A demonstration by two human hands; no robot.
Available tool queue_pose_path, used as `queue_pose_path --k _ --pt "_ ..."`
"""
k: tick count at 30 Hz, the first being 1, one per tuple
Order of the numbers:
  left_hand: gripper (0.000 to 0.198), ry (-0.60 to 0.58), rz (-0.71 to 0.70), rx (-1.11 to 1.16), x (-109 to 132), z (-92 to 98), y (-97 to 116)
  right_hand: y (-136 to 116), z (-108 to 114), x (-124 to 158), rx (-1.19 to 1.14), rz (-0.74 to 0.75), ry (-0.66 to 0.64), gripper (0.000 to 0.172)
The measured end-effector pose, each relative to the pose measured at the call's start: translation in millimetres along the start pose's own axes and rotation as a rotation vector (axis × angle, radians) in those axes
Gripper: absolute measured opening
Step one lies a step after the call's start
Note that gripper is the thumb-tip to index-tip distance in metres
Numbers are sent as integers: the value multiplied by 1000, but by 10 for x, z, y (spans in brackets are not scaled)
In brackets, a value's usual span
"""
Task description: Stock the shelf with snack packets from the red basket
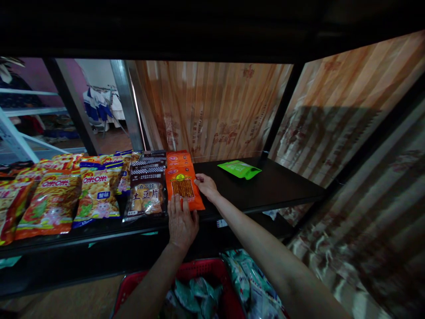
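Observation:
An orange snack packet (pixel 181 184) with brown sticks pictured on its front leans at the front of a row of like packets on the black shelf. My left hand (pixel 182 225) rests its outstretched fingers on the packet's lower front. At the packet's right edge, my right hand (pixel 206 186) pinches the side with thumb and fingers, the other fingers curled. Immediately left stands a dark potato-chip packet (pixel 146 195) with more behind it. Off to the right, a green pouch (pixel 239 169) lies flat on the shelf.
Yellow and blue snack bags (pixel 98 190) and orange noodle-snack bags (pixel 49 204) line the left of the shelf (pixel 275 188). Below, a red basket (pixel 212 266) holds teal packets, with more teal packets (pixel 249 279) beside it. A patterned curtain (pixel 215 106) hangs behind; dark posts (pixel 282 110) frame the shelf.

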State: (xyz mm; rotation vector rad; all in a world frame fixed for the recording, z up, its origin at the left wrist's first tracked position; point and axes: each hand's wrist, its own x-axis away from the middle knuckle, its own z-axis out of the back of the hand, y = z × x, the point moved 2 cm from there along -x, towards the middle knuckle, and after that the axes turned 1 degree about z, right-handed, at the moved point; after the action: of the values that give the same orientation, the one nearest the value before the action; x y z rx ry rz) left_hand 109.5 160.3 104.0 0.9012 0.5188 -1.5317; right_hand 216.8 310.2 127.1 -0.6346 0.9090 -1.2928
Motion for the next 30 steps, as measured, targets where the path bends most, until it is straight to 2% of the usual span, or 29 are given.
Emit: queue_pose_path --k 7,11,16,24,30 --pt "46 -93 81 -9 -102 52 36 39 0 27 4 -18 8 38" --pt "56 -150 195 -57 -303 41 62 3 9 2 40 16 20 40" --pt "58 -256 329 -103 -542 -80 6 -31 -17 -102 25 39 4 42" --pt "58 -253 287 -116 -484 -174 1 -37 -68 -124 35 21 -83 45" --pt "62 -253 359 -97 -536 -160 8 -50 -72 -116 42 12 -60 48"
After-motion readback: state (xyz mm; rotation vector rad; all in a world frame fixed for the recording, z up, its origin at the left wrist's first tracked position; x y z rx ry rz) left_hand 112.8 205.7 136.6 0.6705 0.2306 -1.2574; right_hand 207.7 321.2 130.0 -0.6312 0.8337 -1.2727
